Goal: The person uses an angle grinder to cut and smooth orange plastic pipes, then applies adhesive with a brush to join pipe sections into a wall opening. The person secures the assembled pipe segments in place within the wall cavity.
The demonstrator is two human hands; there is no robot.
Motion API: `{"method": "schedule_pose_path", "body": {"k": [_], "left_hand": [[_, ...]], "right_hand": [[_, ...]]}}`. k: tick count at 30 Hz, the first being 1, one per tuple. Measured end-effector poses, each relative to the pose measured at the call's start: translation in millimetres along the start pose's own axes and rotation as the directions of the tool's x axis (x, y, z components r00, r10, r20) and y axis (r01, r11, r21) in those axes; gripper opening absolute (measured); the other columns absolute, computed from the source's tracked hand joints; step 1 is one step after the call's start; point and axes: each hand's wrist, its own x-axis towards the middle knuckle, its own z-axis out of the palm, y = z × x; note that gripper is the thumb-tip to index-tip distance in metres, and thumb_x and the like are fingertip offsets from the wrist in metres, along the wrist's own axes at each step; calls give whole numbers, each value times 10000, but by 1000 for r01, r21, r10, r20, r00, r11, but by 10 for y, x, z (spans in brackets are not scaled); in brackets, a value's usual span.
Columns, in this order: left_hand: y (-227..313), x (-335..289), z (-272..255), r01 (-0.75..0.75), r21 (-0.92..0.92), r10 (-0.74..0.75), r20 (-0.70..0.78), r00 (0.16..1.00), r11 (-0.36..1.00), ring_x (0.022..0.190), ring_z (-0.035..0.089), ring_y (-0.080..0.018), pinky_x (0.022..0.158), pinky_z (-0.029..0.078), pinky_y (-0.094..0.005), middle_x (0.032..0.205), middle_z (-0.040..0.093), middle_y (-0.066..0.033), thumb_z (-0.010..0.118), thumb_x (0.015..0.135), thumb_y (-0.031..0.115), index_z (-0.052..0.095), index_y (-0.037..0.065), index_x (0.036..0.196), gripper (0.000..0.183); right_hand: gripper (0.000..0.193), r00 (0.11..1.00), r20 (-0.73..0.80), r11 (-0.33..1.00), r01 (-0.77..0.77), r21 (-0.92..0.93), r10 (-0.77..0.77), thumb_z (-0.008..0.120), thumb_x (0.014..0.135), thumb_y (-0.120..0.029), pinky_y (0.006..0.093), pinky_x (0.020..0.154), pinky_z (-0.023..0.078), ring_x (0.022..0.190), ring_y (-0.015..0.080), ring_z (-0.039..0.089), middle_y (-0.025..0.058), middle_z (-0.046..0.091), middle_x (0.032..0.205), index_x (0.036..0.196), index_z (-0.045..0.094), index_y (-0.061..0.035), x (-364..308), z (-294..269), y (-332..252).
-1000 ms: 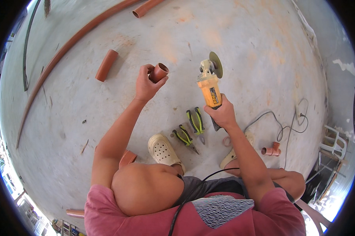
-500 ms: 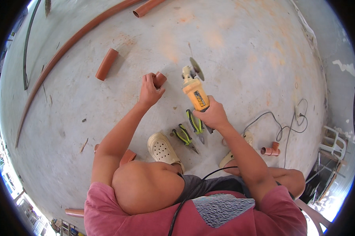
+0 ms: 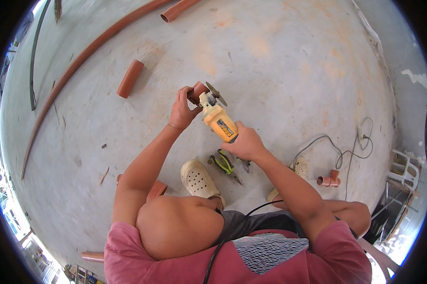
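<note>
Just above the middle of the frame the left hand (image 3: 182, 110) has its fingers curled tight around a short terracotta-orange plastic pipe piece (image 3: 196, 91), held in the air with nothing under it, while the right hand (image 3: 245, 143) wraps its fingers fully round the body of a yellow angle grinder with a grey cutting disc (image 3: 217, 115). The disc sits right beside the pipe end, touching or nearly so, and very near the left thumb. My worry is plain: a small round piece held only by fingers could twist or be snatched if the disc bites, and then the wheel could jump toward that bare hand; the grinder is steered one-handed, which leaves little control. The black power cord (image 3: 232, 241) runs back along the person's lap and could snag. Green-handled pliers (image 3: 223, 163) and a cream perforated clog (image 3: 199, 179) lie on the grey concrete floor (image 3: 289, 61) below the hands. Against the frame a second ago, the grinder has swung from upright and apart to leaning left onto the pipe, and both hands have drawn together, slightly lower in the frame.
</note>
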Motion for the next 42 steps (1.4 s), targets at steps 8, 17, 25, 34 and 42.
{"method": "schedule_pose_path", "body": {"k": [8, 17, 25, 34, 42], "left_hand": [[28, 59, -18, -47, 10, 47, -15, 999, 999, 1144, 618, -364, 976, 532, -414, 1254, 600, -174, 888, 658, 8, 519, 42, 1316, 755], [55, 64, -57, -63, 38, 62, 24, 998, 997, 1182, 603, -373, 993, 536, -420, 1309, 577, -165, 875, 658, -10, 512, 60, 1321, 760], [46, 113, -64, -95, 53, 95, 0, 995, 994, 1169, 610, -373, 992, 538, -422, 1302, 582, -160, 890, 659, 14, 525, 57, 1298, 737], [36, 104, -68, -51, 21, 51, 35, 998, 998, 1164, 609, -372, 999, 534, -421, 1286, 591, -164, 896, 663, 43, 531, 49, 1288, 723], [23, 40, -43, -267, 198, 248, 115, 962, 943, 1195, 583, -392, 1000, 534, -434, 1308, 584, -174, 875, 675, 31, 537, 45, 1275, 689]], "right_hand": [[640, 1000, 28, 1000, -10, -27, 11, 805, 710, -427, 491, 840, 580, 933, 441, 720, 270, 729, 966, 1108, 585, 24, -27, -30, -46], [659, 999, 47, 999, -21, -38, 23, 805, 712, -429, 491, 846, 582, 938, 442, 722, 276, 728, 973, 1125, 580, 32, -45, -39, -71], [684, 999, 43, 999, -20, -34, 22, 808, 712, -439, 497, 844, 583, 934, 450, 721, 284, 727, 965, 1141, 575, 40, -43, 0, -50], [657, 999, 43, 997, -26, -66, 29, 804, 715, -436, 495, 838, 584, 926, 449, 721, 282, 725, 964, 1115, 577, 34, -66, -20, -39], [646, 999, 43, 999, -13, -42, 15, 800, 714, -426, 494, 832, 583, 929, 446, 721, 284, 725, 967, 1107, 587, 40, -83, -52, -75]]}}
